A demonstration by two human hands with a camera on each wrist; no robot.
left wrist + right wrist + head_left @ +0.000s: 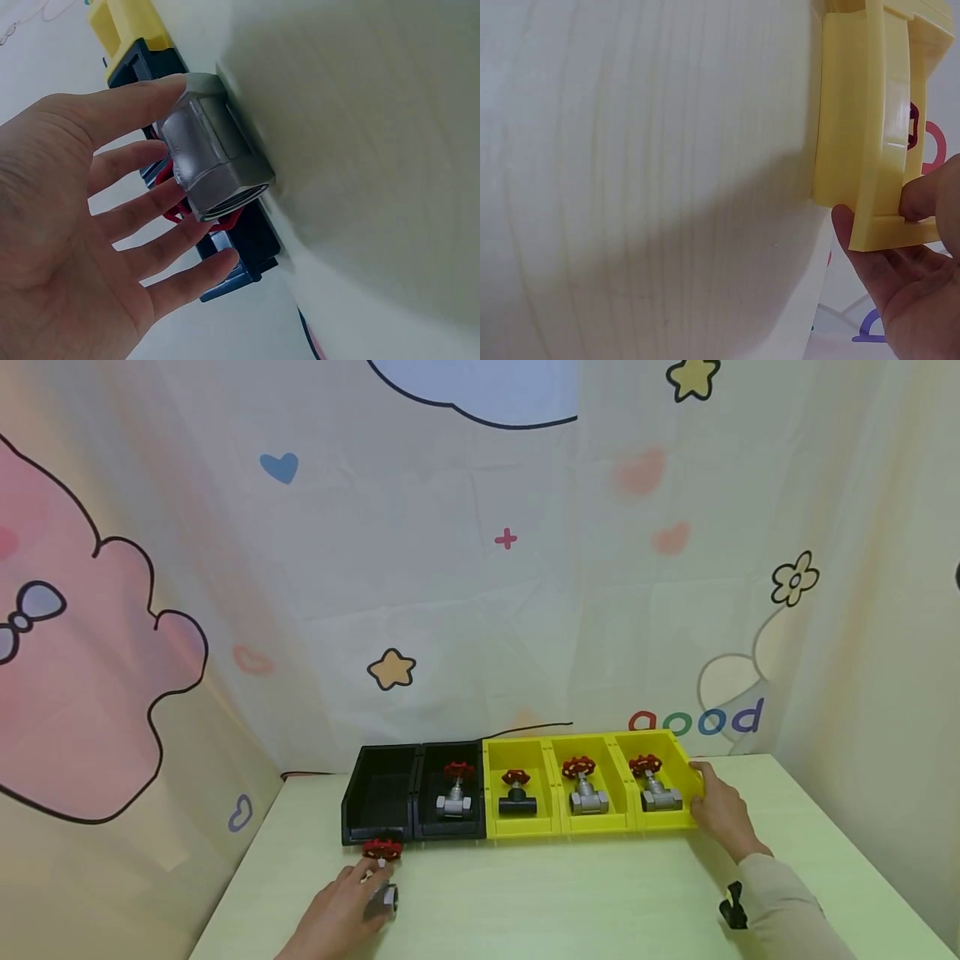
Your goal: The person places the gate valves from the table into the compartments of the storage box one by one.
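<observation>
A gate valve with a silver body (214, 146) and a red handwheel (382, 849) stands on the table in front of the leftmost black bin (378, 802). My left hand (341, 902) holds this valve, thumb at one end of the body and fingers along its side. At the far right, my right hand (723, 810) grips the side wall of the end yellow bin (889, 135), thumb inside and fingers outside. That bin contains a valve (660, 797) with a red handwheel.
The bins stand joined in a row by the back curtain. Valves with red handwheels lie in the second black bin (480, 831), the first yellow bin (521, 829) and the middle yellow bin (600, 822). A small black object (734, 907) is beside the right forearm.
</observation>
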